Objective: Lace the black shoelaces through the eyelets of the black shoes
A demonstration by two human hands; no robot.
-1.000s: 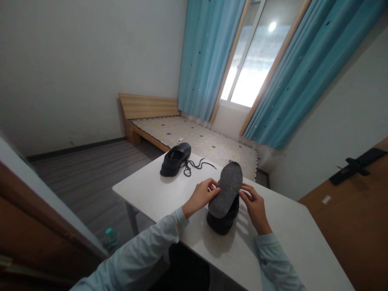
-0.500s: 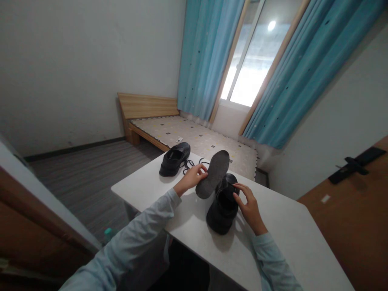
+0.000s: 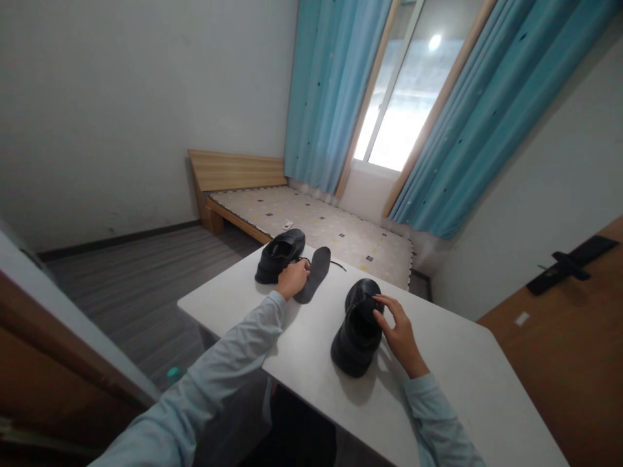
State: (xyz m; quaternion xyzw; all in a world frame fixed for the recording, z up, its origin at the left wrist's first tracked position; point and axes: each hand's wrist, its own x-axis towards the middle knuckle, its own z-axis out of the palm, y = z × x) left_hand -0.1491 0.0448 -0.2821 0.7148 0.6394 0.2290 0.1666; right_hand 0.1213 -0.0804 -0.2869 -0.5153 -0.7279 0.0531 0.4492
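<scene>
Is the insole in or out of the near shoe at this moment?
Out. The insole lies flat on the table under the left hand, apart from the near shoe.

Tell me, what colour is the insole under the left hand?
Dark grey, seen in the head view: the insole lies on the white table.

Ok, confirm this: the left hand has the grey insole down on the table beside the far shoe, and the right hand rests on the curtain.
Not quite. In the head view the right hand rests on the near black shoe, not the curtain. The left hand does have the grey insole down on the table beside the far shoe.
</scene>
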